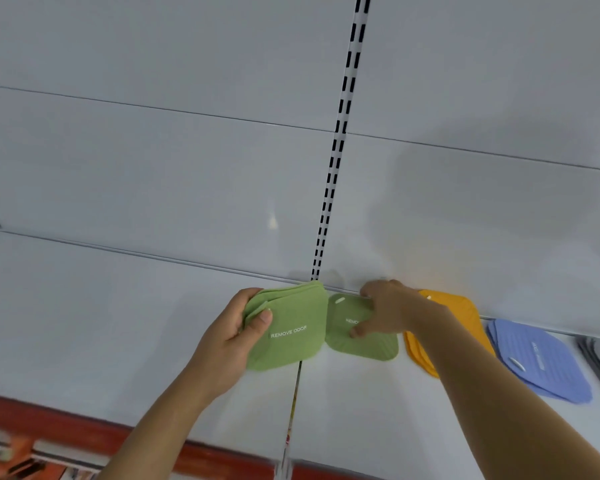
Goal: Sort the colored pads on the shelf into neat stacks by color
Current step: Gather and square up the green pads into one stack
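White shelf point(361, 410): left hand point(229, 344) gripping stack of thin floppy green square pads point(291, 327); right hand point(385, 310) pinching lone green pad point(364, 344) edge; likely light, bendy.

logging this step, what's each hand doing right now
Left hand: holds the stack of green pads.
Right hand: grips the single green pad lying on the shelf.

Matt ribbed green pads point(291, 327), glossy white shelf point(118, 323)
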A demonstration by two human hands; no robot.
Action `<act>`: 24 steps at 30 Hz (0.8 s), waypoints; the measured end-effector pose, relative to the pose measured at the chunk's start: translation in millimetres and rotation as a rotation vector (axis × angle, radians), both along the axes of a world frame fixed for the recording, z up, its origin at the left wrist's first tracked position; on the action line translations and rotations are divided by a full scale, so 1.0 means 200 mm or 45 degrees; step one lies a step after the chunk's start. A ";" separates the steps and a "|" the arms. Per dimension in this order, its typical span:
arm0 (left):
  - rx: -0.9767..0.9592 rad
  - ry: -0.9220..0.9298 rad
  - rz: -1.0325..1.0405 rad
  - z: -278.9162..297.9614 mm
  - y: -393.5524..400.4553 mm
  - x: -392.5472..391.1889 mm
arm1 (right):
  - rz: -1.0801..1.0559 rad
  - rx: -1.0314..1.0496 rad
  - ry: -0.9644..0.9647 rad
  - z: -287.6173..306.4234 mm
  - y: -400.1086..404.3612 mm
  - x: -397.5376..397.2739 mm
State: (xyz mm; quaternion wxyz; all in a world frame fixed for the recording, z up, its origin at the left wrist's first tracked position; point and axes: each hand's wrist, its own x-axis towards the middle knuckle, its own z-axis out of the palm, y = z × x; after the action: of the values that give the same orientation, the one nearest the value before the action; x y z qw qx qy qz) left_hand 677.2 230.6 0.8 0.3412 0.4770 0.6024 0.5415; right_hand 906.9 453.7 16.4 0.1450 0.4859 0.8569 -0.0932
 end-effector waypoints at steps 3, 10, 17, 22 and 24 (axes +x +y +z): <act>0.001 0.020 0.005 0.01 -0.01 -0.01 | -0.004 -0.044 -0.017 0.03 0.01 -0.02; -0.012 0.065 0.029 0.03 0.00 -0.01 | -0.039 -0.095 0.054 0.02 0.01 -0.02; -0.021 0.063 0.034 0.04 0.01 -0.01 | -0.029 -0.007 0.091 0.00 0.02 0.02; -0.029 0.063 0.049 0.04 0.02 -0.02 | -0.033 0.042 0.108 -0.03 0.03 0.04; -0.031 0.056 0.068 0.03 0.03 -0.02 | -0.024 0.093 0.235 -0.05 0.01 0.06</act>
State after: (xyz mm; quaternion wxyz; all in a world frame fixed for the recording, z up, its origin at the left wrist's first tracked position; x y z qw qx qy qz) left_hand 672.7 235.9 7.2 0.3192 0.4684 0.6288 0.5324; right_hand 919.2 455.1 5.7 0.0468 0.4880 0.8649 -0.1077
